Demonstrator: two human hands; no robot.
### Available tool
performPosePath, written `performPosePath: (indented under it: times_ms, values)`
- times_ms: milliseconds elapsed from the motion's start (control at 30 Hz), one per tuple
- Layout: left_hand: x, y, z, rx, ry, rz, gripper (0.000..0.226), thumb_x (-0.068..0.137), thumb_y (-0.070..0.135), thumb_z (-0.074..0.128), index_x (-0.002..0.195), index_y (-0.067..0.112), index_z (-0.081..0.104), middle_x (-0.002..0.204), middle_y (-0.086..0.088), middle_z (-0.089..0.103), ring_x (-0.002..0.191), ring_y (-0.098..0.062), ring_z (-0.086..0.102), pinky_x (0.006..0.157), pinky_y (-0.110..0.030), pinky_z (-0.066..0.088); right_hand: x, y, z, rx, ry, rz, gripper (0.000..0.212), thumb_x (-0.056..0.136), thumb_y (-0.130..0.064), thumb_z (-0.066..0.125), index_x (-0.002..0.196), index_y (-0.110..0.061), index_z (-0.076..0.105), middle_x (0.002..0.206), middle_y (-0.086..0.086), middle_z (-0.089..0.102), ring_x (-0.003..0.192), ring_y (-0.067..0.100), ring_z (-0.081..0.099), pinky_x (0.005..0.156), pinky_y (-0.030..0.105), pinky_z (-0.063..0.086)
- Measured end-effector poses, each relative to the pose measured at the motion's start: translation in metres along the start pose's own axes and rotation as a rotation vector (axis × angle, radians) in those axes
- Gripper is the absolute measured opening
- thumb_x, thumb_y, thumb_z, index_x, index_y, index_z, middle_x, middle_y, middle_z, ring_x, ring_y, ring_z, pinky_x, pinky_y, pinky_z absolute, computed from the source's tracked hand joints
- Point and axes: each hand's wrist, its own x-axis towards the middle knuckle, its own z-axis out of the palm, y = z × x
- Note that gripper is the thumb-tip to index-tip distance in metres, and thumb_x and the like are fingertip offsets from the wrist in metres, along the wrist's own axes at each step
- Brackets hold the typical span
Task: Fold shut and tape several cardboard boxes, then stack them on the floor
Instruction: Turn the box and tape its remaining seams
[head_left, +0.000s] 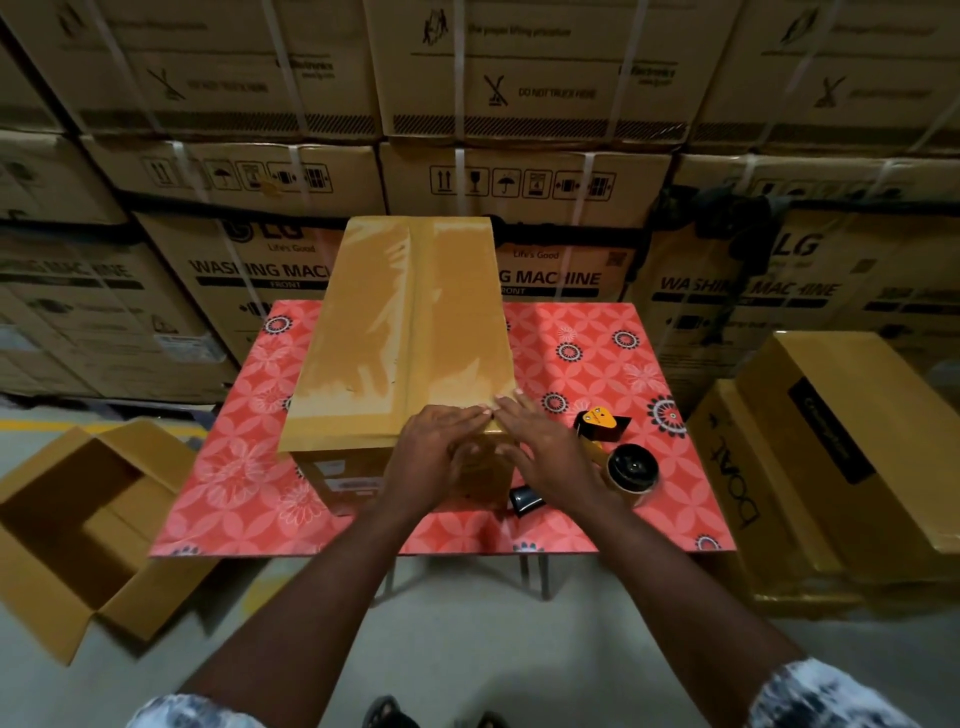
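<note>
Both hands flat, fingers straight, grasping nothing: my left hand (441, 441) and right hand (543, 441) press the glossy brown tape (447, 291) over the near edge of the closed tall brown cardboard box (363, 332) beneath them. Recommend firm outward strokes to leave no wrinkles.

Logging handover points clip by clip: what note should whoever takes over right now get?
Both flat: left hand and right hand press the near top edge of the box, holding nothing.
The box stands on the table, flaps shut, glossy tape along its top. The tape dispenser lies on the table, right of the hands.
Done: this box closed and apparently taped; shut boxes stacked on the floor at right.
Left: stack this box; fold and tape the open box on the floor at left.
</note>
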Motion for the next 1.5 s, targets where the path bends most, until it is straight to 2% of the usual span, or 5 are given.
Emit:
performPosePath:
  times_ms: [333, 900, 1167, 1367, 1500]
  values:
    - [-0.01, -0.042, -0.025, 0.066, -0.03, 0.042, 0.038, 0.093, 0.026, 0.056, 0.129, 0.021, 0.069, 0.129, 0.002, 0.069, 0.113, -0.024, 0.064, 0.097, -0.042, 0.052, 0.027, -0.036, 0.02, -0.105, 0.007, -0.046, 0.05, 0.1, -0.038, 0.039, 0.137, -0.012, 0.063, 0.142, 0.007, 0.061, 0.137, 0.025, 0.053, 0.118, 0.053, 0.033]
    - [-0.014, -0.043, -0.026, 0.061, -0.075, 0.036, 0.055, 0.08, 0.008, 0.079, 0.132, 0.019, 0.067, 0.133, 0.002, 0.067, 0.118, -0.024, 0.061, 0.101, -0.043, 0.05, 0.022, -0.044, 0.025, -0.206, 0.062, -0.111, 0.061, 0.085, -0.02, 0.08, 0.14, -0.007, 0.058, 0.143, 0.011, 0.059, 0.136, 0.028, 0.053, 0.118, 0.052, 0.031]
    - [-0.022, -0.076, -0.054, 0.113, -0.033, 0.011, 0.048, 0.098, 0.043, 0.041, 0.135, 0.021, 0.064, 0.136, 0.002, 0.065, 0.126, -0.023, 0.057, 0.104, -0.041, 0.048, 0.039, -0.069, 0.035, -0.176, 0.033, -0.055, 0.046, 0.098, -0.023, 0.043, 0.136, -0.006, 0.061, 0.143, 0.012, 0.059, 0.137, 0.027, 0.052, 0.118, 0.049, 0.036]
    - [-0.031, -0.086, -0.048, 0.168, -0.04, 0.098, 0.047, 0.097, 0.035, 0.052, 0.143, 0.023, 0.057, 0.146, 0.006, 0.056, 0.135, -0.018, 0.051, 0.11, -0.038, 0.039, 0.028, -0.065, 0.046, -0.229, 0.113, -0.092, 0.053, 0.088, -0.019, 0.074, 0.137, -0.006, 0.061, 0.144, 0.011, 0.058, 0.136, 0.028, 0.053, 0.115, 0.051, 0.04]
    - [-0.029, -0.082, -0.049, 0.157, -0.038, 0.058, 0.046, 0.099, 0.04, 0.048, 0.141, 0.024, 0.059, 0.144, 0.006, 0.059, 0.134, -0.017, 0.053, 0.112, -0.042, 0.041, 0.046, -0.082, 0.047, -0.15, 0.098, -0.01, 0.043, 0.095, -0.028, 0.062, 0.133, -0.006, 0.065, 0.14, 0.012, 0.061, 0.134, 0.029, 0.055, 0.114, 0.051, 0.04]
